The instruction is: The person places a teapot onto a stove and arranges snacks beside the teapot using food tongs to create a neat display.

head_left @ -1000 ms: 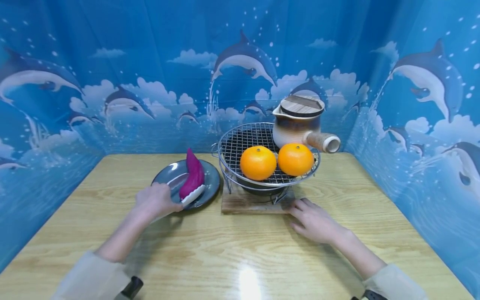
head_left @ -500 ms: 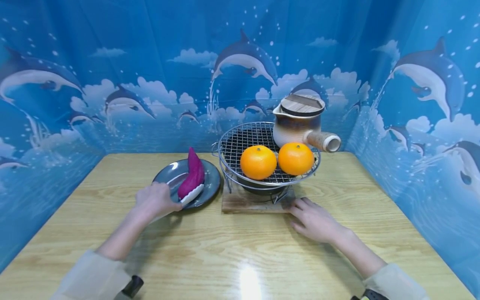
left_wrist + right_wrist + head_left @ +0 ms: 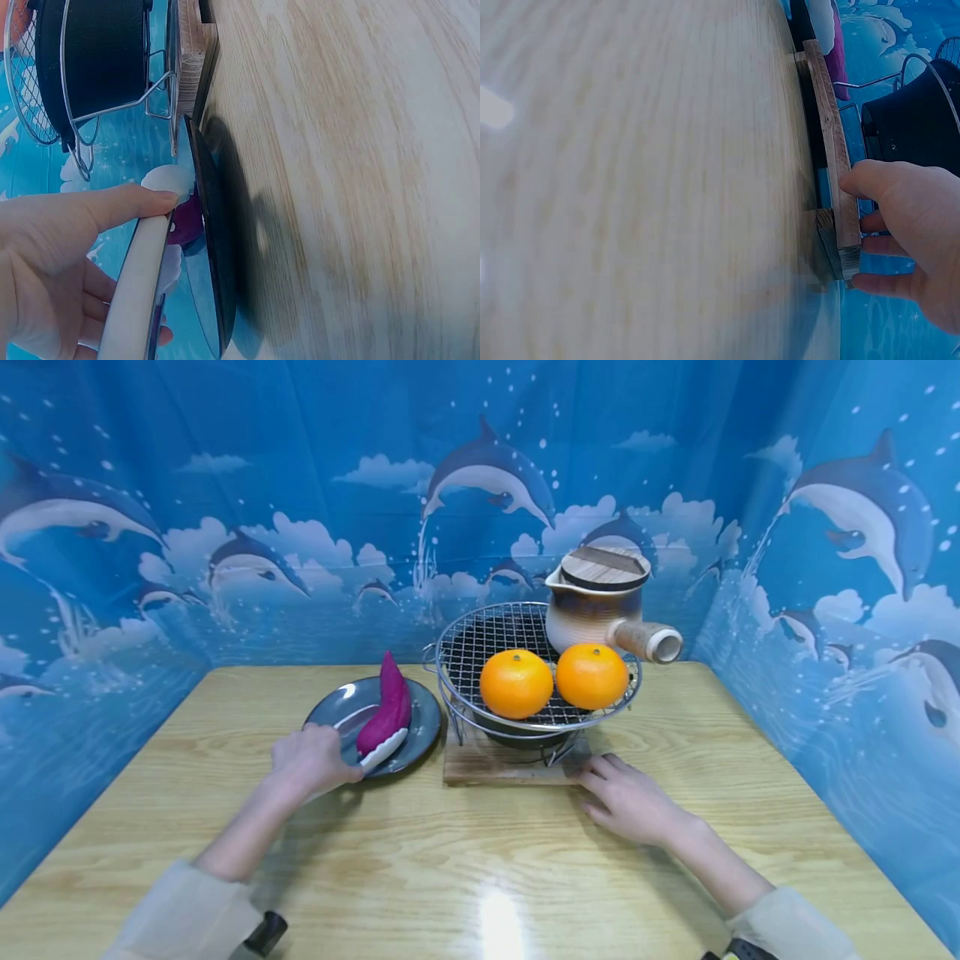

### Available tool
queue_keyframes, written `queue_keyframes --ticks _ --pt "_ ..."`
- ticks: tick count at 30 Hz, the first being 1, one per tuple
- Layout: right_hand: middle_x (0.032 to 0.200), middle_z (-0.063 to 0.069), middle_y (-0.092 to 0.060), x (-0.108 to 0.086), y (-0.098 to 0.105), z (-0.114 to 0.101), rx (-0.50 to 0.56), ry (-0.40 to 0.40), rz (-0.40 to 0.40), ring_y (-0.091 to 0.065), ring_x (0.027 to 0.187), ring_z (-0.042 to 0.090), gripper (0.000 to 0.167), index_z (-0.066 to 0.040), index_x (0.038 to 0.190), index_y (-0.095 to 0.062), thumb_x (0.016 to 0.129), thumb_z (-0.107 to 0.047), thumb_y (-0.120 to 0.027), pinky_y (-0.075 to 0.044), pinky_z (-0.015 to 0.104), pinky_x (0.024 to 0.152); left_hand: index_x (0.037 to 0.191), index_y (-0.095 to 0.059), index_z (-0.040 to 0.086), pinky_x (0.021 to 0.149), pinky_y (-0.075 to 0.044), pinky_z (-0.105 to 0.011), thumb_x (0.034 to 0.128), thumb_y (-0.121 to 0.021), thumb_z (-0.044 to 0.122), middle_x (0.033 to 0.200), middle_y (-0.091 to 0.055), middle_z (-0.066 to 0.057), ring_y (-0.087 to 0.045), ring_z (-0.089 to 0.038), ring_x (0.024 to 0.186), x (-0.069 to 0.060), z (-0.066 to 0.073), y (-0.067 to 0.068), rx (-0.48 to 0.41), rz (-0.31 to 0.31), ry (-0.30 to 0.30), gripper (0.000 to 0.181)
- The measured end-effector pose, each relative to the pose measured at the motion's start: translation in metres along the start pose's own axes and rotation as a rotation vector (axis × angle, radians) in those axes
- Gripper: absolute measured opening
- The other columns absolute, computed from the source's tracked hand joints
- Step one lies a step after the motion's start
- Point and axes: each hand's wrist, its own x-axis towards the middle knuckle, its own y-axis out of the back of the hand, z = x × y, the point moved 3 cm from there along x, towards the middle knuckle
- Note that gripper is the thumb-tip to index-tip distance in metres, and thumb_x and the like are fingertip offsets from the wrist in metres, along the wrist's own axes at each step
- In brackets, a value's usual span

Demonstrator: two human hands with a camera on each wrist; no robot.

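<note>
My left hand (image 3: 313,762) grips a pair of tongs (image 3: 136,281) with pale handles and white scalloped ends. Between those ends is a purple sweet potato (image 3: 392,708), pointed end up, over the dark grey plate (image 3: 429,718). Whether it touches the plate I cannot tell. My right hand (image 3: 633,802) holds the near right corner of a wooden board (image 3: 502,770), thumb on one side and fingers on the other in the right wrist view. On this board stands a round wire-mesh grill (image 3: 480,635) over a black pot (image 3: 94,64).
Two oranges (image 3: 516,683) sit on the front of the grill mesh. Behind them stands a brown and white side-handled teapot (image 3: 592,614) with a wooden lid, its handle (image 3: 647,642) sticking out to the right. Blue dolphin-print curtains (image 3: 315,460) enclose the wooden table (image 3: 450,868).
The sweet potato's pointed tip has shifted slightly right and up, so it leans a little differently in the tongs. Both hands stay where they were.
</note>
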Motion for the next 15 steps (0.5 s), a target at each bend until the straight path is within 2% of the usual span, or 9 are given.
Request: queue_keyframes --ticks 5,12,15 --pt "0.102 0.004 -0.058 -0.0003 -0.0004 0.0004 -0.001 -0.005 0.01 -0.055 0.094 0.022 0.032 -0.01 0.106 -0.066 0.077 -0.021 -0.072 -0.047 0.039 0.083 0.061 -0.05 0.01 0.051 -0.037 -0.036 0.0697 -0.073 0.046 0.078 -0.048 -0.012 -0.047 -0.024 0.068 0.0002 -0.0021 0.0001 0.004 0.018 -0.004 0.044" --pt "0.102 0.004 -0.058 -0.0004 -0.0009 0.0006 0.002 -0.003 0.015 -0.055 0.094 0.022 0.033 -0.01 0.107 -0.066 0.077 -0.022 -0.072 -0.047 0.039 0.083 0.071 -0.055 0.005 0.052 -0.041 -0.041 0.0711 -0.072 0.046 0.085 -0.05 -0.018 -0.05 -0.028 0.07 0.0007 -0.0038 -0.0019 0.026 0.048 -0.022 0.044" --pt "0.102 0.003 -0.058 -0.0005 -0.0006 0.0005 0.007 -0.008 0.012 -0.055 0.094 0.022 0.032 -0.01 0.107 -0.066 0.077 -0.023 -0.072 -0.047 0.039 0.083 0.068 -0.054 0.006 0.05 -0.039 -0.039 0.0722 -0.072 0.045 0.084 -0.05 -0.017 -0.048 -0.027 0.067 0.0008 -0.0051 -0.0013 0.023 0.057 -0.029 0.043"
